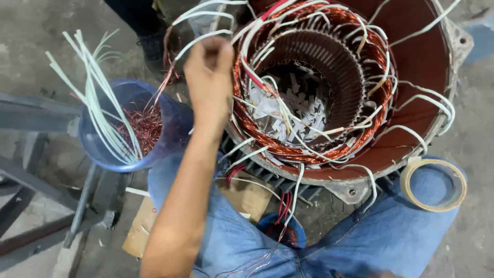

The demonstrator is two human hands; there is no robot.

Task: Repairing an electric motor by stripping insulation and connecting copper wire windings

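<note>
Tape roll (434, 184) is balanced on the right knee, kept within reach. Cardboard (247, 198) is laid on the floor under the legs. One hand (208, 77), taken to be the left from the forearm's entry at lower left, is raised at the stator's (329, 87) near-left rim, fingers pinched shut on a white sleeved lead (203, 37), drawn clear of the copper windings (309, 149). The right hand is not in view. Left of it, a blue bucket (131, 126) is held on a metal stand, collecting copper scraps (146, 128) and spare white sleeves (100, 98). Paper slips lie inside the bore.
</note>
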